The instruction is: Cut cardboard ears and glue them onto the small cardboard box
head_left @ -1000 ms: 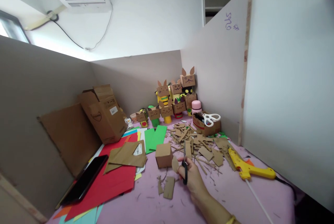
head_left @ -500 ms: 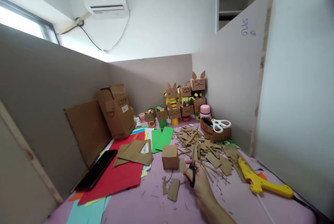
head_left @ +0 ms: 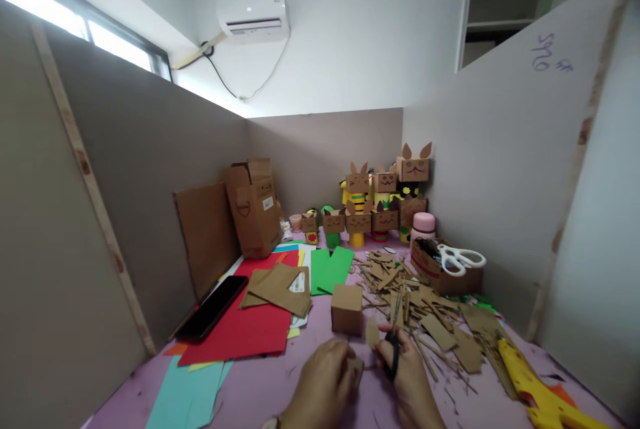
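My right hand point(head_left: 407, 369) is closed around a pair of black-handled scissors point(head_left: 392, 357), blades pointing up and away from me. An oval, ear-like piece of cardboard point(head_left: 372, 333) is pinched at the same hand's fingertips. To its left, low over the table, my left hand point(head_left: 323, 379) has its fingers closed on a small cardboard scrap point(head_left: 357, 370), mostly hidden by the fingers. Just beyond both hands sits a small closed cardboard box point(head_left: 347, 309).
Cardboard offcuts point(head_left: 400, 282) are heaped to the right, near a yellow glue gun point(head_left: 543, 389) and a carton with white scissors point(head_left: 460, 259). Red paper point(head_left: 240, 336) and a phone point(head_left: 213, 309) lie left. Cardboard animal figures point(head_left: 359, 220) stand at the back.
My left hand has come into view and closed on a cardboard scrap that lay on the table. The view has swung left. My right hand still holds the scissors and oval piece.
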A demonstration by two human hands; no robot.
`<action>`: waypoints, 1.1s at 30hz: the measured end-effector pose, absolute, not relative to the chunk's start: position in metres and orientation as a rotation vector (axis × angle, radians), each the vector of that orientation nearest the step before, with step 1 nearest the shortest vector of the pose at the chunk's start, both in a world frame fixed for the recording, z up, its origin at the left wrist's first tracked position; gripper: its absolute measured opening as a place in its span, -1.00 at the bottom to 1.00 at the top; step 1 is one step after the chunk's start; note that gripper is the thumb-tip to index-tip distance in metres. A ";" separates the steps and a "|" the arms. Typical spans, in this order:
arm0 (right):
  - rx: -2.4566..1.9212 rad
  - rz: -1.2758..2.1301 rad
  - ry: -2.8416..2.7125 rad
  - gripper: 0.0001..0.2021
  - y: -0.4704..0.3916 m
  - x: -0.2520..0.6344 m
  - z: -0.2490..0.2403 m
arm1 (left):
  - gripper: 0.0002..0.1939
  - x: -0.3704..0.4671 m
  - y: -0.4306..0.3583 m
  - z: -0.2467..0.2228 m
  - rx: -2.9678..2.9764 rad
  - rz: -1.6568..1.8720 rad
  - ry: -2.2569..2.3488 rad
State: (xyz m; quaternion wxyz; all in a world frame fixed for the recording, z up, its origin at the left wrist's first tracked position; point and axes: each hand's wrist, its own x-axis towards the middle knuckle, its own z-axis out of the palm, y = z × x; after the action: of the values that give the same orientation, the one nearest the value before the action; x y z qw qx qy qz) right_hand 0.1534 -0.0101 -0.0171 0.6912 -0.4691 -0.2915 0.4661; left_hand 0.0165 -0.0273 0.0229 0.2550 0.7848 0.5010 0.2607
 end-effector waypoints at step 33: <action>-1.040 1.110 -0.968 -0.69 -0.011 0.143 -0.016 | -0.53 0.003 0.004 -0.016 1.296 0.948 0.932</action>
State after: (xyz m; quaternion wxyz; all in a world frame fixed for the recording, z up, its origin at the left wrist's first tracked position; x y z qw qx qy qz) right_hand 0.1425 -0.0112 -0.0157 0.6204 -0.4522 -0.4212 0.4829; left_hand 0.0025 0.0038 -0.0156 0.5991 0.5590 0.4018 0.4087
